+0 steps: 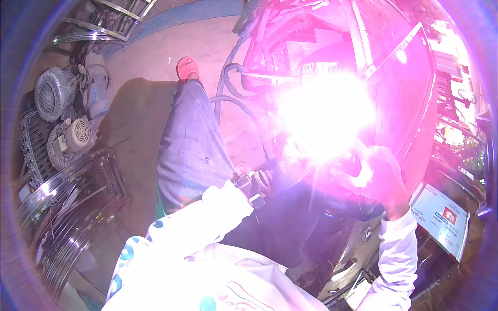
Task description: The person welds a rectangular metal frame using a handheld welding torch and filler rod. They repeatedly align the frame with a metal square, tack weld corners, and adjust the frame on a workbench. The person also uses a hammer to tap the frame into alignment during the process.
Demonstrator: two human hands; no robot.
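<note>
A dazzling white-pink welding arc (327, 114) burns in front of me and washes out whatever lies around it. My right hand (381, 173) is just right of and below the glare, its fingers curled in; what they grip is lost in the light. From the left, my white-sleeved arm reaches toward the same spot, with a dark strap or watch (244, 181) at the wrist. My left hand (282, 163) lies partly in shadow beside the glare, and its fingers cannot be made out.
Motor-like blowers (78, 133) and shiny curved metal tubes (65, 233) stand at the left. A dark cable (220, 85) loops across the floor beside my sandalled foot (187, 69). A metal frame (428, 98) and a printed white panel (441, 220) are on the right.
</note>
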